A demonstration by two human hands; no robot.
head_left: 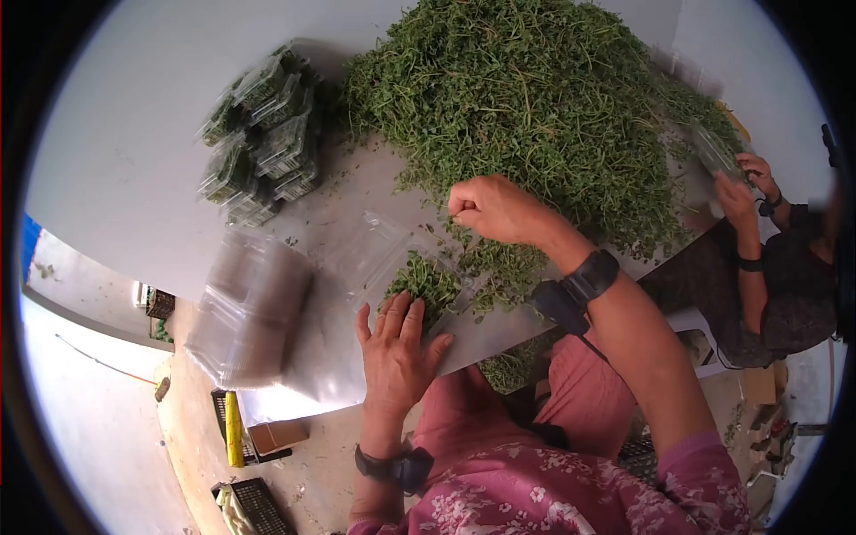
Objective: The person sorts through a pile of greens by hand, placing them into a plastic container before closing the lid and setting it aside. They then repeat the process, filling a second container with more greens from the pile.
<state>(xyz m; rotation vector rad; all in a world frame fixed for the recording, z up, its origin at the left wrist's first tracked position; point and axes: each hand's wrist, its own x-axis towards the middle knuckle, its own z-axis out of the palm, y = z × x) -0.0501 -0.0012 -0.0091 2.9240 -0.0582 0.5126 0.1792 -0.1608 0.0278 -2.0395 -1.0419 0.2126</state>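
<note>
My left hand (397, 357) lies with outstretched fingers against the leafy greens (426, 283) in an open clear plastic clamshell box. The box's lid (374, 254) is folded back to the upper left, flat on the metal table (334, 357). Above and to the right, my right hand (499, 209) is closed, thumb against curled fingers, in front of the big heap of greens (526, 107). Whatever it may hold is hidden. A smaller loose clump of greens (506, 267) lies under my right wrist, beside the box.
Stacked empty clamshells (250, 303) stand at the left table edge. Filled, closed boxes (267, 134) are piled behind them. At right, another person's hands (744, 192) hold a clear box (711, 152). Black crates (254, 506) sit on the floor.
</note>
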